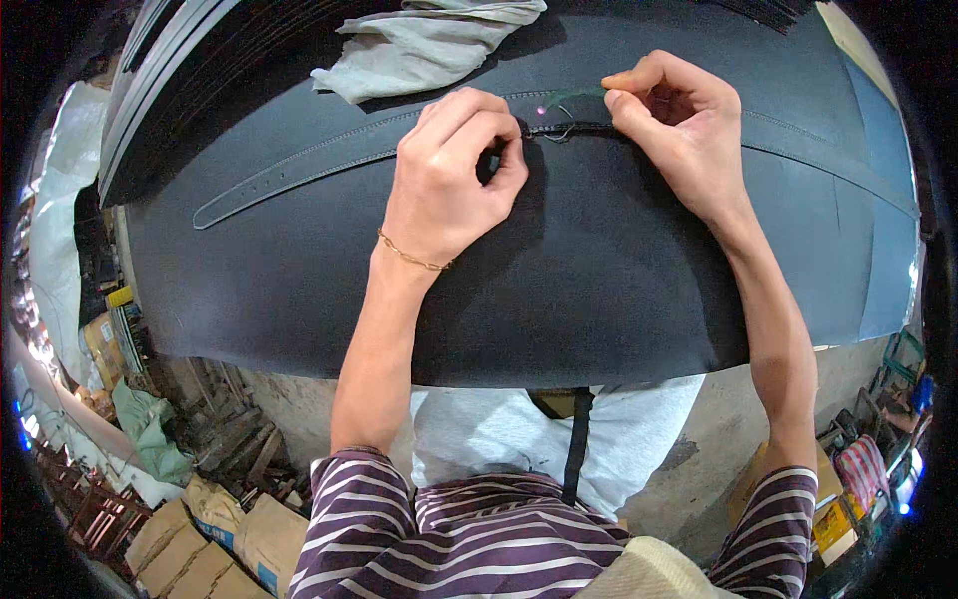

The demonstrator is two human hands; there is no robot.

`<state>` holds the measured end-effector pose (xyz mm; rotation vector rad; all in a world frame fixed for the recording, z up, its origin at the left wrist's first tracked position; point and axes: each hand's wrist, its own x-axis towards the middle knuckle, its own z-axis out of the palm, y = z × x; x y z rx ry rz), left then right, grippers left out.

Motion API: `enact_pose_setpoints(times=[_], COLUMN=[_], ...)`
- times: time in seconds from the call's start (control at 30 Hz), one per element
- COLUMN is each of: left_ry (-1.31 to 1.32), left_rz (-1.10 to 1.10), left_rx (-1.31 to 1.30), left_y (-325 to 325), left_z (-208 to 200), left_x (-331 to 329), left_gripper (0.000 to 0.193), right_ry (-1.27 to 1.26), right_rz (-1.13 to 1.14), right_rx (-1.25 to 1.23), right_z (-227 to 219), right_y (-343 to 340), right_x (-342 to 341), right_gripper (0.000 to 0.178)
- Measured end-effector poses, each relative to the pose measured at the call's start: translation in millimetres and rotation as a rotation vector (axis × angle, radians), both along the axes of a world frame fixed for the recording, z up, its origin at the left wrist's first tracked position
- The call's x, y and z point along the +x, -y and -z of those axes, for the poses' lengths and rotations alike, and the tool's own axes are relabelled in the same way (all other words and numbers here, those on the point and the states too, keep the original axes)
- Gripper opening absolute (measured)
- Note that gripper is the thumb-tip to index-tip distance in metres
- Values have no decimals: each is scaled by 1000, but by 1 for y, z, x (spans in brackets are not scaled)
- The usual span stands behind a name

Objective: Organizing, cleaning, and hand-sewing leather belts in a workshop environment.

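A long dark leather belt (299, 172) with stitching along its edges lies across the dark tabletop, its rounded, holed end at the left. My left hand (449, 165), a chain bracelet at its wrist, is closed at the belt's middle; thumb and forefinger pinch its near edge. What its curled fingers cover is hidden. To the right, my right hand (689, 130) is closed in a pinch just above the belt. A thin green strand (574, 98) runs left from its fingertips. Between the hands a loose pale thread (562, 133) curls over the belt's near edge, near a small pink spot.
A crumpled grey cloth (429, 48) lies beyond the belt. Stacked dark strips (165, 90) curve along the far left, with more at the top right. Below the table (599, 280), cardboard boxes (200, 549) and scrap wood crowd the floor at left; boxes and a checked cloth stand at right.
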<state>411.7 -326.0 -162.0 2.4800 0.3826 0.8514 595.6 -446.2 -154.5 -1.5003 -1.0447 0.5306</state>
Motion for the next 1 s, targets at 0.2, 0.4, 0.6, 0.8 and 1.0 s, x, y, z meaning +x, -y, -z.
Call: enact_pose_setpoints(times=[0.2, 0.4, 0.6, 0.8, 1.0], left_ry=[33, 71, 68, 308, 323], left_rz=[60, 30, -16, -242, -268], left_rx=[43, 209, 60, -346, -376], left_y=[-3, 1, -1, -11, -13], left_z=[3, 1, 0, 6, 4], left_x=[-1, 5, 2, -1, -1], left_gripper=[18, 19, 16, 7, 7], right_ry=[28, 91, 72, 37, 80], right_rz=[17, 24, -52, -75, -84], right_rx=[-7, 0, -64, -77, -66], right_z=[-2, 0, -1, -3, -4], right_y=[0, 2, 3, 4, 2], right_x=[0, 1, -2, -6, -5], right_gripper=[7, 8, 10, 10, 10])
